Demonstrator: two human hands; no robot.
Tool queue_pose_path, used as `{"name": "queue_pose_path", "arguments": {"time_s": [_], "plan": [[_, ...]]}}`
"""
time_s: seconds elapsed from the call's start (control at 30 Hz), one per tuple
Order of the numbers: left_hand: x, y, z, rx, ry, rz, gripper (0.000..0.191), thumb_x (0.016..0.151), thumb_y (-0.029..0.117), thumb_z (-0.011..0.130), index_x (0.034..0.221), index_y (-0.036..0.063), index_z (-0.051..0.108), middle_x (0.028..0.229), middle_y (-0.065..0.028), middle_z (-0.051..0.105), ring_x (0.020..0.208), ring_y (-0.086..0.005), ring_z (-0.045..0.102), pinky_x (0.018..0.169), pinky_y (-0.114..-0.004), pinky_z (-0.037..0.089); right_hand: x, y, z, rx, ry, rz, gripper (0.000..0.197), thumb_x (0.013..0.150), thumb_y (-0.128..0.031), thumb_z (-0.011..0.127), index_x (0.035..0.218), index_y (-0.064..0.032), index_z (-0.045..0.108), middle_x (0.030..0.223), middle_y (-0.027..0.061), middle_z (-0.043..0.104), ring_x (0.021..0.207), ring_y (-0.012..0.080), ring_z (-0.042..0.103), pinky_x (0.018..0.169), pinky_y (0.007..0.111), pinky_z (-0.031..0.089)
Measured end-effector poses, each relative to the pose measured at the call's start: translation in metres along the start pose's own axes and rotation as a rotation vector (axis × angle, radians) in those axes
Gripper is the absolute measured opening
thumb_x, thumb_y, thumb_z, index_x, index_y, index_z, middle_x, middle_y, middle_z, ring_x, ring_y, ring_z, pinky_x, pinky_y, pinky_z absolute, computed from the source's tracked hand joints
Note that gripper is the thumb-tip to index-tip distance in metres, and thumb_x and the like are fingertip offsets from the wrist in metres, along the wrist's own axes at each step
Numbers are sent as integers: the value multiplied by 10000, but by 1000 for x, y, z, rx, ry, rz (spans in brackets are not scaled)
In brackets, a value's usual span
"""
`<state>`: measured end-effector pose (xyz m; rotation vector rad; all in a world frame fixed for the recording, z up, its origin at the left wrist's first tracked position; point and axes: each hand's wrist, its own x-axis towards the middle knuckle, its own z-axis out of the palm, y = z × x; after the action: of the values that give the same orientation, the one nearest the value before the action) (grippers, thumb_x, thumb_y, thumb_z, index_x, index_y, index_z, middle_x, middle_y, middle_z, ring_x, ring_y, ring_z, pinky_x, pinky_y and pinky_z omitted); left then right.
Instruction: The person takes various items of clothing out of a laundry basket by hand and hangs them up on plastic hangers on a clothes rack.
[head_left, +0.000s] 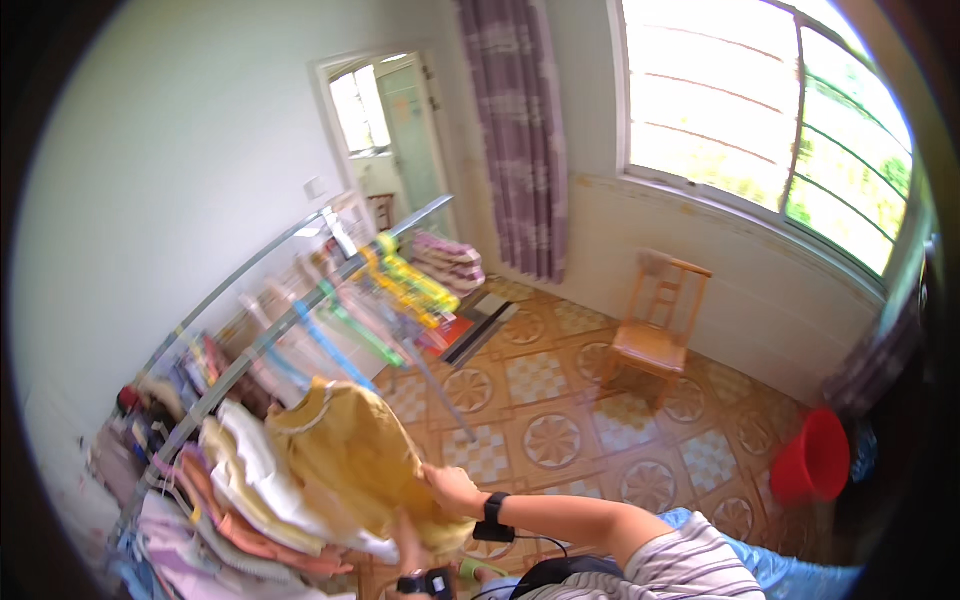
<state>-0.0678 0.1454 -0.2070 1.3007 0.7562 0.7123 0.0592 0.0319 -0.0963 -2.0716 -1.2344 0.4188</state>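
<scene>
A mustard-yellow garment (341, 442) hangs at the near end of a row of clothes on a metal rack (247, 356). My right hand (450, 489) grips its side edge, with the thumb on top of the cloth. Lower down, my left hand (409, 538) is blurred against the bottom of the same garment; whether its fingers hold the cloth cannot be made out. White clothing (262, 465) and an orange garment (244, 529) hang just left of the yellow one.
Yellow hangers (409, 281), a blue hanger (330, 349) and a green hanger (360, 326) hang farther along the rail. A wooden chair (652, 337) stands below the window. At the right is a red bucket (810, 461), near blue plastic sheeting (780, 559).
</scene>
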Motion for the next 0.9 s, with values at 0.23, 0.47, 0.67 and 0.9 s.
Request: {"name": "queue_pose_path", "arguments": {"time_s": [0.23, 0.47, 0.67, 0.9], "plan": [[3, 24, -49, 45, 221, -112, 295, 874, 335, 630, 811, 48, 597, 682, 46, 515, 557, -82, 403, 480, -259, 315, 19, 104, -28, 53, 371, 168, 422, 916, -382, 490, 958, 23, 603, 831, 244, 632, 790, 409, 598, 686, 454, 453], [-54, -75, -111, -181, -219, -734, 356, 855, 296, 656, 1098, 40, 607, 1006, -56, 634, 824, -151, 597, 699, -283, 466, -43, 138, -13, 210, -383, 253, 296, 866, -255, 643, 992, 12, 626, 770, 23, 638, 720, 96, 561, 641, 308, 464], [-57, -93, -78, 396, 17, -509, 480, 843, 472, 610, 892, -4, 649, 734, -105, 652, 687, -198, 619, 568, -339, 434, -80, 150, 43, 100, 141, 452, 339, 903, -325, 507, 846, 5, 557, 758, 232, 608, 713, 380, 601, 632, 447, 454], [-50, -6, 1, 396, 127, 62, 592, 892, 511, 507, 811, -62, 633, 620, -184, 634, 493, -318, 592, 482, -408, 416, -75, 22, 48, 28, -27, 57, 299, 896, -290, 513, 799, -11, 564, 697, 237, 585, 662, 410, 589, 569, 467, 455]]}}
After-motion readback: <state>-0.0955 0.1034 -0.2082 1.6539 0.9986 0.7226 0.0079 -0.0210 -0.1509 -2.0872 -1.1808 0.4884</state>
